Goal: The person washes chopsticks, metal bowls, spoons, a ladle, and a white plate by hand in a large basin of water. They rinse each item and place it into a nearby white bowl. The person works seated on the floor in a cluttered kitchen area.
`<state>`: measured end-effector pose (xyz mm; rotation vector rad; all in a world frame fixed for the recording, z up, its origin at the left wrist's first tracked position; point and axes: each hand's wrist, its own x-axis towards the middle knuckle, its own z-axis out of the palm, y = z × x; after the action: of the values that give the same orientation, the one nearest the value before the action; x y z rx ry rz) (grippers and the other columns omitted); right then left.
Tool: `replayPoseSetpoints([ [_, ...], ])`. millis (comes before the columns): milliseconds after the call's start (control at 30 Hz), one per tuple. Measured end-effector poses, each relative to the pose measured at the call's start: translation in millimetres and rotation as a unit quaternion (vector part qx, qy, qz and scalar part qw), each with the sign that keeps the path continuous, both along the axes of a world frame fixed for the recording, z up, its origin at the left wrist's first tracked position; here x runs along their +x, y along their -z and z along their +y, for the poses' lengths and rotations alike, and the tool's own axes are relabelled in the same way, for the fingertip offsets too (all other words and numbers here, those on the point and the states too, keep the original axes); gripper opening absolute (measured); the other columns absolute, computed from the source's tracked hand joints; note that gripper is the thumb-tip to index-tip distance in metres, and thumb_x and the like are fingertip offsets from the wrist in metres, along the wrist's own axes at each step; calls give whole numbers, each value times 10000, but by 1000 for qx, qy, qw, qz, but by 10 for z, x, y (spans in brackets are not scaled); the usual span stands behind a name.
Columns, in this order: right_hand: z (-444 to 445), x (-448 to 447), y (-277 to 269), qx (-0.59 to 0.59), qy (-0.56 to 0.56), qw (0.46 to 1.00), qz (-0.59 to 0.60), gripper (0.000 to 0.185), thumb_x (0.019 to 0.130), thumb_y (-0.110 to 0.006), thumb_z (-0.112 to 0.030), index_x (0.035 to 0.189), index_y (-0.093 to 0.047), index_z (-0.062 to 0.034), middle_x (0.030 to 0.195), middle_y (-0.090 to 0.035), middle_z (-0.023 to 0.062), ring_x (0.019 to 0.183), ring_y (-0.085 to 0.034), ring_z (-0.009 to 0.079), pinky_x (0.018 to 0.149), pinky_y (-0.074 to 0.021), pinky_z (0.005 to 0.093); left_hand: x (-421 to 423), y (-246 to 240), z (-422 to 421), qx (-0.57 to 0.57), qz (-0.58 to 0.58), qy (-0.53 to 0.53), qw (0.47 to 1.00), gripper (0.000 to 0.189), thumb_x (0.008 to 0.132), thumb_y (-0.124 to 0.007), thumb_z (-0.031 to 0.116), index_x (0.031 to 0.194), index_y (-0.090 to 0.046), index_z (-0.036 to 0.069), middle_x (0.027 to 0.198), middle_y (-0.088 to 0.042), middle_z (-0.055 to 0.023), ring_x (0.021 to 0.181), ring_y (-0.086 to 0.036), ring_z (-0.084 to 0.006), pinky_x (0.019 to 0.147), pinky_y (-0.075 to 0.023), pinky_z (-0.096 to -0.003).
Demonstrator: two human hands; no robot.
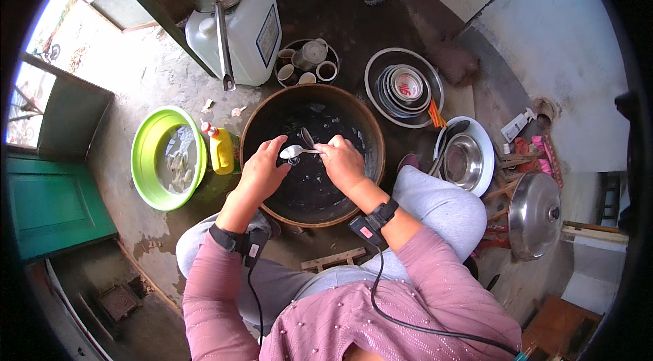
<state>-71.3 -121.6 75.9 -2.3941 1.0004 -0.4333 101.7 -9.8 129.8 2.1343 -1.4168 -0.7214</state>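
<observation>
Over a large round basin (312, 223) with a dark inside, my right hand (343, 159) grips the handle of a white spoon (292, 152), whose bowl points left. A darker metal spoon (307, 136) also sticks up at the fingers of that hand. My left hand (264, 170) is just left of the white spoon's bowl, thumb and fingers apart, with nothing seen in it. Some liquid with small bubbles shows in the basin below.
Left lie a green basin (137, 177) of cloudy water and a yellow bottle (222, 151). Beyond are a tray of cups (334, 50) and a white jerrycan (245, 45). On the right are a metal basin of stacked bowls (375, 106) and a white basin (487, 177) holding metalware.
</observation>
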Motion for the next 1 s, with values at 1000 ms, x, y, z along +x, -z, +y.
replayPoseSetpoints([
  [1000, -182, -131, -703, 593, -114, 797, -7, 184, 876, -605, -186, 910, -702, -34, 826, -668, 15, 643, -530, 72, 629, -452, 218, -159, 162, 137, -25, 741, -195, 643, 153, 924, -535, 77, 1058, -599, 38, 830, -609, -12, 659, -530, -58, 582, -435, -189],
])
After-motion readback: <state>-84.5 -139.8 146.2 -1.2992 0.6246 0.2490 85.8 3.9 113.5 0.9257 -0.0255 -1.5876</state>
